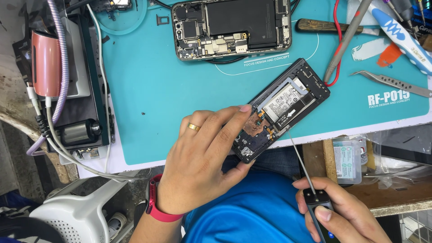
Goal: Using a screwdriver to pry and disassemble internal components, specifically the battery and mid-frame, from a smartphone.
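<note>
Teal mat [148, 90] underneath | left hand [204, 157] pinches opened phone [281, 110] at mat's near edge | right hand [337, 213] grips black driver [317, 202], thin shaft on phone | second open phone [231, 27] behind | tweezers [391, 82], red wire [337, 36] right | white-labelled battery inside phone | small clear bottle [347, 159] below mat

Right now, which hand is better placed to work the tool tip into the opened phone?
Probably the right hand: it holds the black electric screwdriver, its thin shaft reaching the opened black phone. The left hand steadies that phone.
</note>
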